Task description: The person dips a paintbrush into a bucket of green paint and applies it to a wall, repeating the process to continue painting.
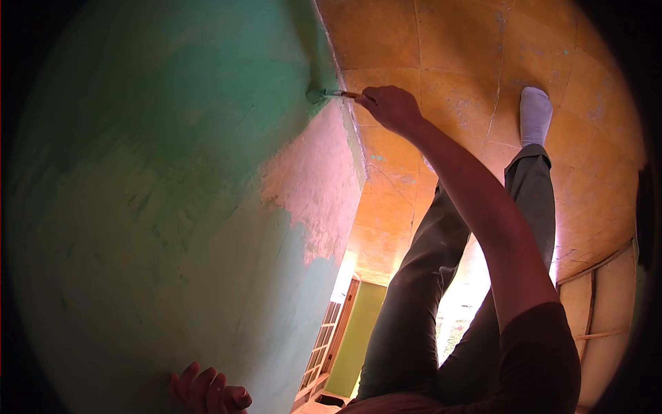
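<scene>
My right hand is closed around the handle of a paintbrush. Green-coated bristles touch the wall close to where it meets the floor. Darker green paint spreads over the wall around the brush, and a bare pinkish patch lies just beside it. My left hand is at the bottom edge of the view, near the paler part of the wall. Its fingers are loosely bent and apart, with nothing visible in them; part of that hand is cut off.
Orange tiled floor with cracks and paint specks runs along the wall. My legs in dark trousers and a foot in a light sock are at the right. Beyond are a barred window, a yellow-green wall and a pale panel.
</scene>
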Motion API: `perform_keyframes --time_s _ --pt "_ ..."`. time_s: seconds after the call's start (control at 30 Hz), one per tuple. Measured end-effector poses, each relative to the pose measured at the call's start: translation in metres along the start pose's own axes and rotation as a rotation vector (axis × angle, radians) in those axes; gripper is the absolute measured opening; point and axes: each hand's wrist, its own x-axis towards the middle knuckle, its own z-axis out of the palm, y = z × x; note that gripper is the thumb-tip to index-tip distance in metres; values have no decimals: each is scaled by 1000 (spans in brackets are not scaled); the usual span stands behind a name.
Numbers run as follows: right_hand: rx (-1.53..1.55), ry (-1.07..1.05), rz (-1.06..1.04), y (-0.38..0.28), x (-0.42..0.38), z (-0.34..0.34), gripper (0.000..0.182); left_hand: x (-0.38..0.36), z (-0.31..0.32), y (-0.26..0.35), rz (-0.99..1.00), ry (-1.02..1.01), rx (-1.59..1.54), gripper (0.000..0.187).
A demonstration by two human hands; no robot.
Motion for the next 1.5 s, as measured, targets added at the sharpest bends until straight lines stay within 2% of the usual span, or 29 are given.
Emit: perform_keyframes --time_s 0.2,0.37,0.47,0.57,0.67,0.7,0.77,0.9,0.97,1.03,1.17,1.2,1.23,1.33,1.43,1.5 --pt "-157 19 205 6 11 8 33 -2 -1 1 -11 -2 2 38" --pt "-221 63 56 -40 -13 23 23 3 0 1 14 21 -16 38" --pt "-205 47 -63 -58 -44 6 19 -4 -1 1 -7 33 -43 39" --pt "-80 17 -225 -75 -81 -19 24 -18 3 -3 -21 78 -54 40" --pt "-37 63 -252 -52 -80 -21 29 -21 3 -2 -24 127 -36 43" --pt "-77 92 -242 -35 -70 -14 31 -21 3 -2 -31 133 -36 44" --pt "-230 42 -54 -17 -48 -13 30 -22 3 -1 -36 146 -27 44" --pt "-232 45 52 -17 -18 5 28 -23 7 -4 25 205 34 45" --pt "-267 115 -65 -41 -18 13 26 -23 7 -3 25 211 43 45" --pt "-274 77 -84 -67 -41 -7 24 -29 6 -4 23 217 47 46" --pt "-37 151 -302 -84 -90 -27 26 -42 7 -12 2 202 -72 46" --pt "52 63 -325 -83 -96 -34 33 -42 7 -12 19 215 -72 46" --pt "52 63 -330 -78 -96 -35 33 -42 7 -11 15 215 -68 46" --pt "61 3 6 -63 -76 -34 43 -39 11 -10 30 287 -18 44" --pt "23 -74 226 -39 -36 -31 54 -41 13 -14 54 330 -26 43" --pt "83 -72 274 -17 -6 -10 56 -47 9 -14 15 268 -94 42"
